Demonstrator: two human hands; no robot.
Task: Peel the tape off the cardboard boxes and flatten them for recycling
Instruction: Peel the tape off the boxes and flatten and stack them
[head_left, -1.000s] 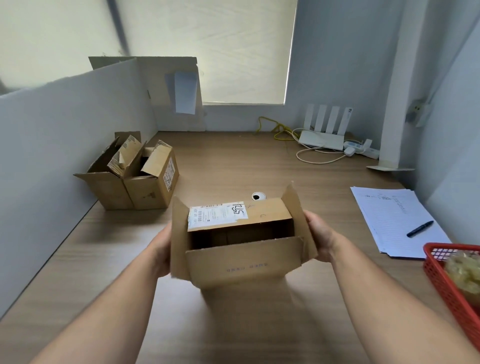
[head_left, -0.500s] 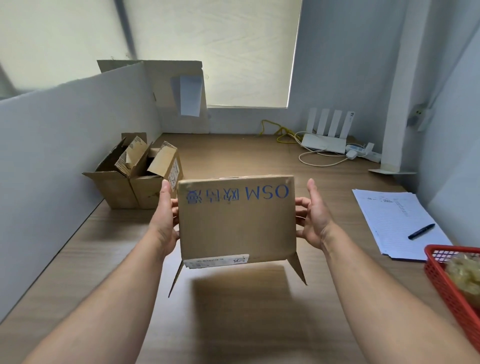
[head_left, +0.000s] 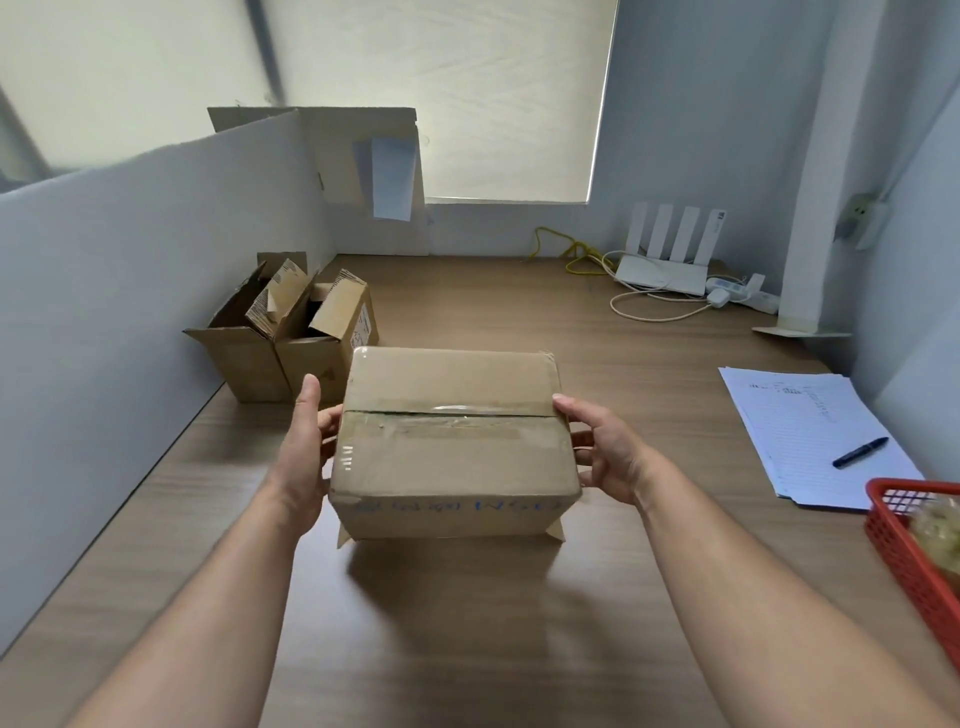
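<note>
- Head view: the box is held between both hands over the near middle of the desk. It seems to be lifted clear of the wood, with its shadow just below it.
- The taped face is up and tilted toward the camera. Clear tape runs along the middle seam from end to end and wraps over both ends. Two flap corners poke out under the box, so the lower side looks open.
- The left hand grips the left end, thumb stretched up beside the box and fingers curled against the end.
- The right hand grips the right end, thumb tip on the top edge right at the seam and fingers curled on the side.
- Step in hand, as I judge it: find a tape end to lift. The right thumb is best placed, so pick with the nail where the tape turns over the edge.
- Set the box on the desk or brace it with the left hand, then pull the tape low and slowly along the seam. A steep, fast pull is likely to snap it or tear the paper skin.
- Two more boxes stand open at the left wall, well apart. Papers with a pen and a red basket lie to the right.
</note>
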